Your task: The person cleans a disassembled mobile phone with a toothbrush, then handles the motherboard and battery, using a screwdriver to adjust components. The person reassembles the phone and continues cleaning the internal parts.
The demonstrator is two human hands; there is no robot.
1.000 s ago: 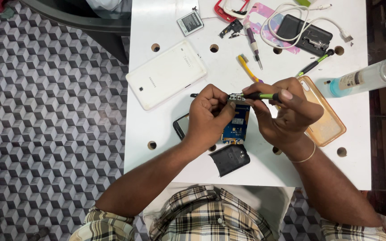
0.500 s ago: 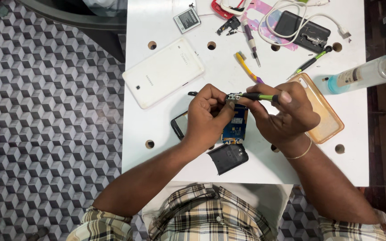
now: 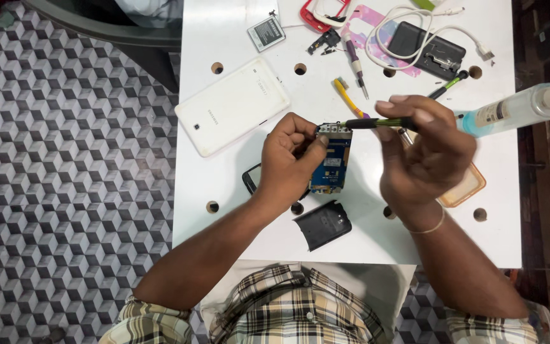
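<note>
A blue phone circuit board (image 3: 331, 160) is gripped at its left edge by the left hand (image 3: 291, 159), whose fingers are curled shut around it, thumb pressed near the board's upper corner. The board is held upright just above the white table (image 3: 224, 191), between the two hands. A green-handled screwdriver (image 3: 380, 122) is pinched in the right hand (image 3: 424, 150) between thumb and forefinger (the remaining fingers are loosely bent, not clenched), and its dark tip is laid against the top edge of the board. Beneath the left hand a black phone frame (image 3: 249, 178) is partly hidden. A black back cover (image 3: 323, 224) lies just below the board, nearer the person. A white tablet (image 3: 232, 106) rests face down beyond the left hand. A clear bottle of blue liquid (image 3: 510, 109) lies to the right of the right hand, and an orange phone case (image 3: 463, 188) is partly covered by that hand.
</note>
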